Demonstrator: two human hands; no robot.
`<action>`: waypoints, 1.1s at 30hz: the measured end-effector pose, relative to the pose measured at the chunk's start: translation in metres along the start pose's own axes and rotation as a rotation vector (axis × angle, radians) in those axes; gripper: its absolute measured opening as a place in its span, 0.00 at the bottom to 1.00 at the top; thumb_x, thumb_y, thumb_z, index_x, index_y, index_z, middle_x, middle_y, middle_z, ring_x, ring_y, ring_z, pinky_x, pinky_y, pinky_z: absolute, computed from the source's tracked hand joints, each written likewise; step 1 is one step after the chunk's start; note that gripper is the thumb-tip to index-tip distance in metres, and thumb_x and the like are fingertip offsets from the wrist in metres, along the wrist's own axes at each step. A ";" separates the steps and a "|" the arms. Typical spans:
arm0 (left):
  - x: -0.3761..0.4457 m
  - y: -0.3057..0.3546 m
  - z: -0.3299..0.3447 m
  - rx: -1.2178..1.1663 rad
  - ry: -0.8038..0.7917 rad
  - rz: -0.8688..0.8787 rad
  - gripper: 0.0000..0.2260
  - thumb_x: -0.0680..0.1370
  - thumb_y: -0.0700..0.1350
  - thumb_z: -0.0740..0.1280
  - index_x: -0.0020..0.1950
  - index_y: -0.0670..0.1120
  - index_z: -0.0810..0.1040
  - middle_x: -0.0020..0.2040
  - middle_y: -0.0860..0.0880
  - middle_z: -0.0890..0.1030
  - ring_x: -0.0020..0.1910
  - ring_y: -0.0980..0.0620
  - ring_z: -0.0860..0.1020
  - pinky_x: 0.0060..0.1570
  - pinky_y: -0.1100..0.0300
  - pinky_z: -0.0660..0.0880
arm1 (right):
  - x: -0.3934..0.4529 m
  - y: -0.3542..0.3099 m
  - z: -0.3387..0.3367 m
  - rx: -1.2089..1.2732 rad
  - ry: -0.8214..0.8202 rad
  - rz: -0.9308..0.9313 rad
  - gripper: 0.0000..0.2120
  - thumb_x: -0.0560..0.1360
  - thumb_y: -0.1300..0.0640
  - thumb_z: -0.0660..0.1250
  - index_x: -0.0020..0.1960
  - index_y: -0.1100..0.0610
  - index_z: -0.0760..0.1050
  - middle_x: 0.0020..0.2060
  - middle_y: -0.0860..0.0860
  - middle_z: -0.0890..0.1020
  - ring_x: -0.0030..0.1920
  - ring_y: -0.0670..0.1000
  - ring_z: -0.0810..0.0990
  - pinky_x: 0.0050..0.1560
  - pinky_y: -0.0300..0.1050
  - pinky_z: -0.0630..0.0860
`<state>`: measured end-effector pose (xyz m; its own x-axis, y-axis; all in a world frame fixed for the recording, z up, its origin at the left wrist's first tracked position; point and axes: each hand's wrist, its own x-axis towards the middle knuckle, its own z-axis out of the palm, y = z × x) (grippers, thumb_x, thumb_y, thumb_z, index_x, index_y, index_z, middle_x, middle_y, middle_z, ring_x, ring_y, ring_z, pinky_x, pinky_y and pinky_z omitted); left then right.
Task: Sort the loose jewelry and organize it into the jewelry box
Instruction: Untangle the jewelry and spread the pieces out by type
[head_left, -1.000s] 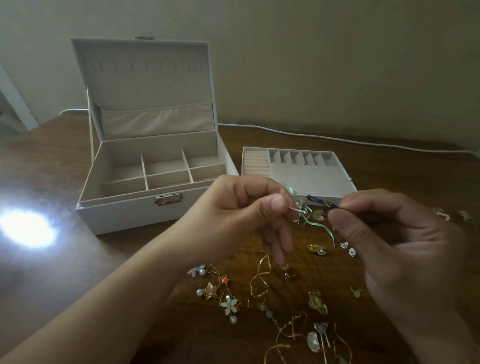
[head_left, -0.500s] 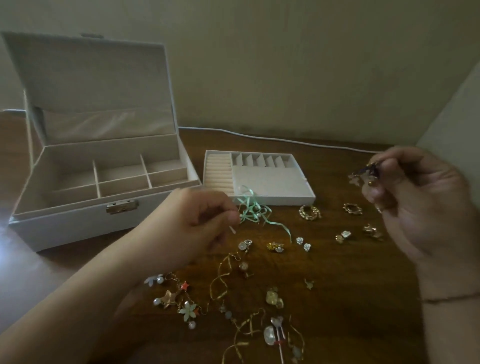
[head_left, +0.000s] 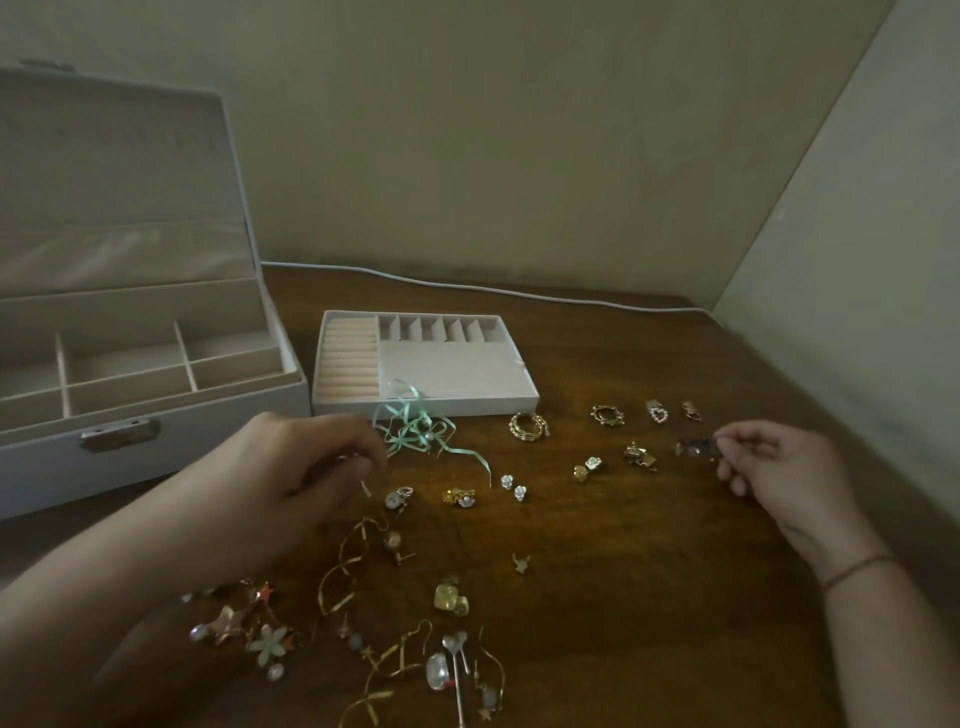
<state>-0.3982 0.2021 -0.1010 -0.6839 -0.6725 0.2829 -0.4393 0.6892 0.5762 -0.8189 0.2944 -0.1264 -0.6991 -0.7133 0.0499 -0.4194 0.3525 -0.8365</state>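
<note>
Meanwhile, the right hand (head_left: 774, 467) pinches a small dark earring (head_left: 697, 448) just above the counter (head_left: 649, 571). The left hand (head_left: 296, 478), fingers curled, grips a thin pale pin (head_left: 365, 488) near the open jewelry box (head_left: 156, 364).

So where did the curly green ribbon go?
In the head view, the green ribbon lies left of centre on the table, against the front edge of the tray, just past the left hand.
</note>
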 end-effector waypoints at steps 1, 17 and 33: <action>0.000 0.000 0.000 -0.004 0.000 0.008 0.05 0.79 0.51 0.62 0.48 0.60 0.78 0.39 0.61 0.82 0.31 0.64 0.79 0.28 0.76 0.70 | 0.002 0.000 0.002 -0.005 0.016 0.001 0.06 0.76 0.64 0.69 0.45 0.55 0.81 0.26 0.52 0.81 0.29 0.51 0.76 0.35 0.45 0.73; 0.000 -0.009 -0.002 0.022 -0.024 -0.034 0.11 0.79 0.42 0.68 0.49 0.60 0.81 0.43 0.62 0.83 0.40 0.60 0.82 0.36 0.69 0.76 | -0.008 -0.017 0.012 -0.349 -0.024 -0.125 0.08 0.75 0.55 0.71 0.39 0.44 0.80 0.43 0.48 0.81 0.50 0.51 0.78 0.51 0.45 0.73; -0.008 -0.023 -0.051 -0.619 0.091 -0.020 0.24 0.70 0.64 0.72 0.44 0.41 0.79 0.30 0.50 0.79 0.29 0.55 0.76 0.37 0.63 0.76 | -0.140 -0.088 0.070 -0.362 -0.547 -1.169 0.07 0.75 0.44 0.67 0.48 0.45 0.81 0.43 0.37 0.79 0.46 0.39 0.78 0.43 0.41 0.77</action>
<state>-0.3531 0.1774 -0.0779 -0.6150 -0.7225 0.3158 -0.0143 0.4106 0.9117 -0.6438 0.3209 -0.0981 0.4566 -0.8233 0.3371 -0.7959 -0.5474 -0.2587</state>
